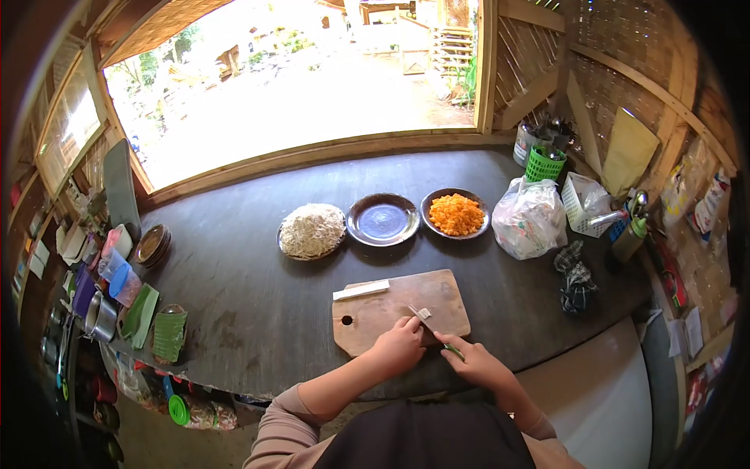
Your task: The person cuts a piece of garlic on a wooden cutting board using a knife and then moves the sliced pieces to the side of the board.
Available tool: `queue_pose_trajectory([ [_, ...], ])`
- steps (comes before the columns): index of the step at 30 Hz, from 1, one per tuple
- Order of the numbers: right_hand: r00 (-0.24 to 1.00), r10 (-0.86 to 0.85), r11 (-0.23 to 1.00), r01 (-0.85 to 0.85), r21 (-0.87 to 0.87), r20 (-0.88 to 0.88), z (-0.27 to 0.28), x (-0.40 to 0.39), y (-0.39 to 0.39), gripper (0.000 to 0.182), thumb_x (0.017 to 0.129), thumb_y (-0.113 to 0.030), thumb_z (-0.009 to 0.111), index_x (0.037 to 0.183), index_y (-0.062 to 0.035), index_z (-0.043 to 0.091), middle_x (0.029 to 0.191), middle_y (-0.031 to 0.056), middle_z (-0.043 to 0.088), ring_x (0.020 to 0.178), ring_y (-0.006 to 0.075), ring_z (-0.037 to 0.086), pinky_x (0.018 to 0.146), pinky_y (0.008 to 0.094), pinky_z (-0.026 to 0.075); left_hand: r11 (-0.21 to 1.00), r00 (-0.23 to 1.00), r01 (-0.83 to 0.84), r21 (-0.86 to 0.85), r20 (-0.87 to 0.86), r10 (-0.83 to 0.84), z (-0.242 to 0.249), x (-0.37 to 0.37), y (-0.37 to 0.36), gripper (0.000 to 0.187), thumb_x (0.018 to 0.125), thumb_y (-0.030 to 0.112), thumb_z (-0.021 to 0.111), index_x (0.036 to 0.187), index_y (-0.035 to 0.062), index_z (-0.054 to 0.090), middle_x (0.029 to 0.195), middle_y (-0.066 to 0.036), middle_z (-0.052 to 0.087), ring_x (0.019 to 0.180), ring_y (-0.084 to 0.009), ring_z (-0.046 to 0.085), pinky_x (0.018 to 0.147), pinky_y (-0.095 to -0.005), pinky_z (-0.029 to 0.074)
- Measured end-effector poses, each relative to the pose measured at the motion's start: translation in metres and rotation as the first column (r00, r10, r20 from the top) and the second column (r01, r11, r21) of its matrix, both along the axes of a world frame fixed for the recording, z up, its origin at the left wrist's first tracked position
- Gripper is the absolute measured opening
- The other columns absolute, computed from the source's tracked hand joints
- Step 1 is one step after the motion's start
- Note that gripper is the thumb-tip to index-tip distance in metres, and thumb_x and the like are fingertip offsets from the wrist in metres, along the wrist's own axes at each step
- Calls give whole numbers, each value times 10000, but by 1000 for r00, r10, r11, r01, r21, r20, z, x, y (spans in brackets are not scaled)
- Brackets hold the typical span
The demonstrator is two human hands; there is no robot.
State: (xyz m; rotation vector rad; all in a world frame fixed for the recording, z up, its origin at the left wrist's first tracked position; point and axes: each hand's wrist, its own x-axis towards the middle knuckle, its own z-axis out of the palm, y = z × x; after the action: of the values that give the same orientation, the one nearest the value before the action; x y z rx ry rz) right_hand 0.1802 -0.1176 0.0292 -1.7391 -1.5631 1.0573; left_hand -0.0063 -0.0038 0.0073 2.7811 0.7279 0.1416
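A wooden cutting board [375, 320] lies in front of me on the dark table. My right hand [475, 364] is wrapped around the green handle of a knife [452, 349], whose blade slants up and left over the board. Close against the blade's left side, my left hand [399, 345] has its fingers curled down on the board; what they hold, if anything, is hidden. Beside the blade tip sit small pale cut pieces [426, 313]. A long off-white bar [361, 290] rests along the board's upper left edge.
Beyond the board stand a plate of pale shreds [313, 230], a bare dark plate [383, 220] and a plate of chopped orange food [456, 215]. To the right are a filled plastic bag [531, 219] and a checked cloth [574, 277]. Banana leaf pieces [169, 332] lie left.
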Motion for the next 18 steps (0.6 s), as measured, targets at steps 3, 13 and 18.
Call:
queue_pose_trajectory([
  [3, 999, 30, 978, -35, 207, 30, -9, -7, 13, 398, 977, -235, 537, 1370, -168, 529, 1039, 245, 682, 951, 437, 660, 855, 442, 513, 999, 999, -35, -32, 19, 35, -4, 0, 0, 451, 891, 285, 618, 1193, -48, 584, 1249, -180, 536, 1227, -341, 469, 1027, -389, 442],
  [13, 999, 35, 997, -36, 70, 12, -1, 1, 11, 415, 975, -241, 557, 1382, -161, 538, 1257, 177, 639, 1162, 358, 611, 989, 385, 467, 999, 1000, -13, -30, 24, 14, 2, -1, 2, 541, 902, 369, 626, 1235, -54, 566, 1293, -172, 519, 1220, -340, 489, 1010, -392, 466],
  [18, 1000, 19, 1000, -20, 21, 6, 9, 6, -9, 426, 973, -254, 565, 1389, -165, 537, 1242, 177, 650, 1151, 326, 629, 980, 361, 466, 997, 1000, -25, -69, 14, 26, 7, -1, 1, 572, 890, 366, 640, 1246, -73, 552, 1322, -175, 502, 1261, -346, 467, 1015, -394, 472],
])
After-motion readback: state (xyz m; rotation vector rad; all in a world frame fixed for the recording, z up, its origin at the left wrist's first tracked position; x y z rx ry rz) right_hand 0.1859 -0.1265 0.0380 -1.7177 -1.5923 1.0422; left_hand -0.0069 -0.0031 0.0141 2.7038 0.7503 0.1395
